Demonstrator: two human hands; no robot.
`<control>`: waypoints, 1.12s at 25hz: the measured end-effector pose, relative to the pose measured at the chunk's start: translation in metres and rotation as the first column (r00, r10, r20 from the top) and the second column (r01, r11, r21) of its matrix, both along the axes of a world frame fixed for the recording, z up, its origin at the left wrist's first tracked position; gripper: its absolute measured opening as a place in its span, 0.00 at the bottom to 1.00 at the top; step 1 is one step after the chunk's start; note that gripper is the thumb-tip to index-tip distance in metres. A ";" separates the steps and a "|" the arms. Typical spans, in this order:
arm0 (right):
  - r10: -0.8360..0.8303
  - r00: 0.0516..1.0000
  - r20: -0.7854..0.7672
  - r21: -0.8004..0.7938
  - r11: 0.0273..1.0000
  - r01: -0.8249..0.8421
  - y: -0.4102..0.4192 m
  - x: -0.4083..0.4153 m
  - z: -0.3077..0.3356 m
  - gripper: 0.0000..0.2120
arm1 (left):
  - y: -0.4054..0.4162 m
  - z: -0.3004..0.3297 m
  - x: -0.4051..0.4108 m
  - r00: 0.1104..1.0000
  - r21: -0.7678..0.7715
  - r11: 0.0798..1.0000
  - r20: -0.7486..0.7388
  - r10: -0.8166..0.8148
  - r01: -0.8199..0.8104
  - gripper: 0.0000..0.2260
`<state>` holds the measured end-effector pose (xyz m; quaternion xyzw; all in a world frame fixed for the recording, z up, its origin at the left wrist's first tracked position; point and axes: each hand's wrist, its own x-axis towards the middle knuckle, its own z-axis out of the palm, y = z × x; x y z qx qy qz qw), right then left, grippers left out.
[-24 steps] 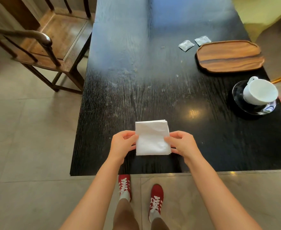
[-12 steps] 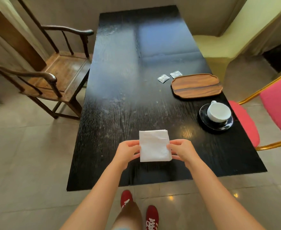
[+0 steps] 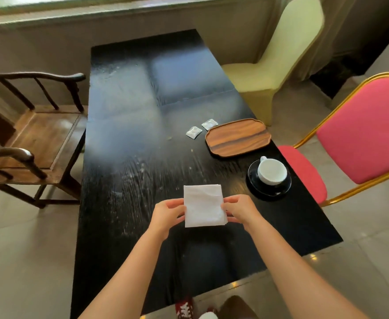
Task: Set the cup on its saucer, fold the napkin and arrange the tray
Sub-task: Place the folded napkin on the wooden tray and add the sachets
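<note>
Folded white paper napkin (image 3: pixel 202 205) unchanged since a second ago, pinched by left hand (image 3: pixel 166 214) and right hand (image 3: pixel 240 209); folding apparently complete; oval wooden tray (image 3: pixel 237 137) bare, unarranged.

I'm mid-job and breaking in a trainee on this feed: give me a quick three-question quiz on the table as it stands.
1. True or false: the white cup already sits on the black saucer.
2. What lies on the wooden tray? A) the folded napkin B) two sachets C) nothing
3. Which hands hold the folded napkin?

Key
1. True.
2. C. The two sachets lie on the table just left of the tray.
3. Both: the left hand pinches its left edge, the right hand its right edge.
</note>
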<state>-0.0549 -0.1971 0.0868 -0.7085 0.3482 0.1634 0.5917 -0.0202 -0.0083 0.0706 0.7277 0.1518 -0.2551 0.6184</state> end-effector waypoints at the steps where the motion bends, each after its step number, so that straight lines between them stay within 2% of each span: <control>1: 0.001 1.000 0.000 0.003 1.000 -0.001 -0.003 0.004 -0.001 0.11 | -0.003 0.000 0.004 1.000 -0.003 1.000 0.000 0.005 -0.005 0.11; 6: 0.037 0.999 -0.008 0.030 0.999 -0.037 -0.029 0.034 -0.016 0.08 | -0.027 -0.009 0.025 0.997 0.027 0.997 -0.024 0.075 -0.074 0.12; 11: 0.147 0.989 -0.009 0.029 0.989 -0.146 -0.059 0.079 -0.024 0.07 | -0.060 -0.007 0.045 0.965 0.061 0.964 -0.001 0.261 -0.260 0.10; 17: 0.299 0.954 0.038 0.080 0.950 -0.301 -0.103 0.138 -0.017 0.08 | -0.103 0.006 0.074 0.916 0.071 0.914 0.061 0.396 -0.400 0.10; 20: 0.312 0.947 0.076 0.096 0.943 -0.318 -0.119 0.163 -0.018 0.12 | -0.118 0.008 0.097 0.912 0.088 0.910 0.107 0.396 -0.406 0.10; 23: 0.295 0.946 0.132 0.105 0.945 -0.310 -0.142 0.196 -0.020 0.11 | -0.139 0.001 0.137 0.921 0.069 0.924 0.137 0.364 -0.375 0.09; 28: 0.290 0.946 0.147 -0.082 0.956 -0.280 -0.192 0.255 -0.047 0.12 | -0.188 -0.035 0.206 0.943 0.026 0.953 0.156 0.294 -0.301 0.10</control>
